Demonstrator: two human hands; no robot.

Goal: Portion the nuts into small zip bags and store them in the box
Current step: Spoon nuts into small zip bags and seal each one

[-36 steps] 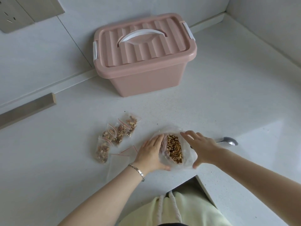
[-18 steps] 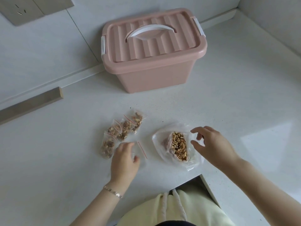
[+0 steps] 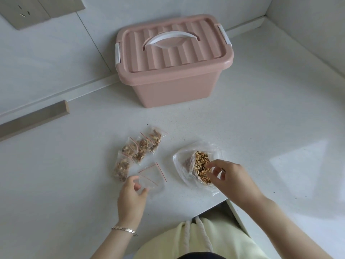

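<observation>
Near the bench's point(image 3: 261, 128) front edge, fingers of the left hand point(image 3: 130, 193) pinch the empty zip bag point(image 3: 151, 179). Fingers of the right hand point(image 3: 230, 177) bunch narrowly on the nuts point(image 3: 200, 161) in the big bag point(image 3: 182, 159). Filled bags point(image 3: 138, 148) lie beside it, and the lidded box point(image 3: 173, 71) stands at the back edge.

Open counter point(image 3: 261, 128) between filled bags point(image 3: 138, 148) and box point(image 3: 175, 86); lid point(image 3: 173, 47) shut.

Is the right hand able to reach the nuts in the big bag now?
Likely yes: the big bag lies open, and the right hand pinches at the nuts; nothing covers them.
</observation>
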